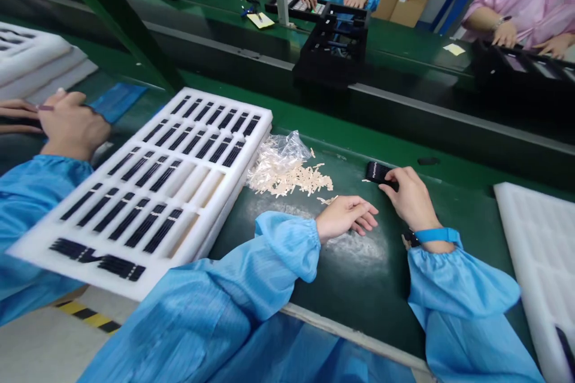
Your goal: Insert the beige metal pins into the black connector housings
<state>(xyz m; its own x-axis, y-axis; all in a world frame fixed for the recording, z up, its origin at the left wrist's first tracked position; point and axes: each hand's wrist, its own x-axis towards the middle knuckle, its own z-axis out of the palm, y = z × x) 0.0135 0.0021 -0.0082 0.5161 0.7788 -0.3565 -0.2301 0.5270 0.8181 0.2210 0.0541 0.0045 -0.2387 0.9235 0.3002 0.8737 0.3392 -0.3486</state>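
Observation:
My right hand (pixel 412 196) pinches the near end of a small black strap-like piece with white marks (pixel 375 171), which rests on the green bench. To its left, my left hand (pixel 347 216) hovers low over the bench, fingers loosely stretched, with nothing in it. Beyond my left wrist lies a pile of small beige slips (pixel 299 181), spilling beside a clear plastic bag (pixel 285 152). A white foam tray (pixel 179 158) stands at the left, its slots mostly filled with black strips (pixel 148 172); a few slots hold no strips. More black strips lie on its near edge.
A second white foam tray (pixel 539 251) stands at the right. At the far left is a co-worker's hand (pixel 76 122) near stacked white foam (pixel 36 66). Across the line, other people's hands work at black trays (pixel 332 42). A green post (pixel 117 18) slants at upper left.

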